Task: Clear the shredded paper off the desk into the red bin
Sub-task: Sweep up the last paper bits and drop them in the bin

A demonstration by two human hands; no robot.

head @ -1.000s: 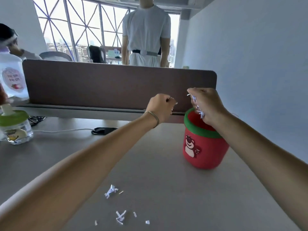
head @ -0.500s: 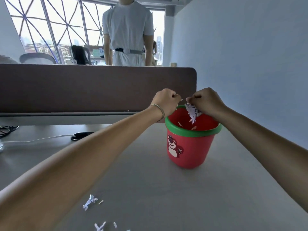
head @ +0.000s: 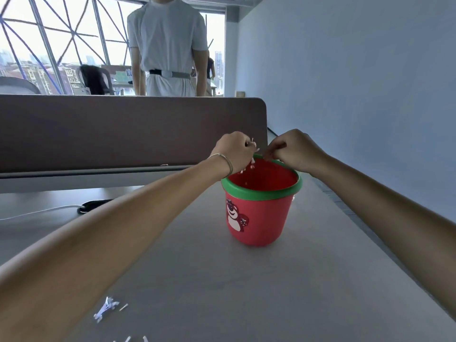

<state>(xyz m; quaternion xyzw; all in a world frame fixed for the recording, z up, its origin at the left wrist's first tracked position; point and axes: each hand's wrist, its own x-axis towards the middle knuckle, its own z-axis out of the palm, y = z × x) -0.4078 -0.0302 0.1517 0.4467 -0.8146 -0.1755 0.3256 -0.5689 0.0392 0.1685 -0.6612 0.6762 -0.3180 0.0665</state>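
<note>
The red bin [head: 261, 218] with a green rim and a bear picture stands on the grey desk [head: 246, 292]. My left hand [head: 235, 151] hovers over the bin's far-left rim, curled on a few white paper shreds [head: 252, 165] that dangle and drop from it. My right hand [head: 293, 150] is over the far rim with fingers pinched; no paper shows in it. A small clump of shredded paper [head: 106, 308] lies on the desk near my left forearm, with more bits [head: 128, 338] at the bottom edge.
A brown divider panel [head: 123, 129] runs along the desk's back. A white cable [head: 37, 212] and a dark object [head: 91, 206] lie at the left. A person in white stands behind the divider [head: 167, 45]. A blue-grey wall is on the right.
The paper that hung from my right hand has gone into the bin. Shreds now fall from my left hand. The view has shifted left, so the bin sits nearer the centre.
</note>
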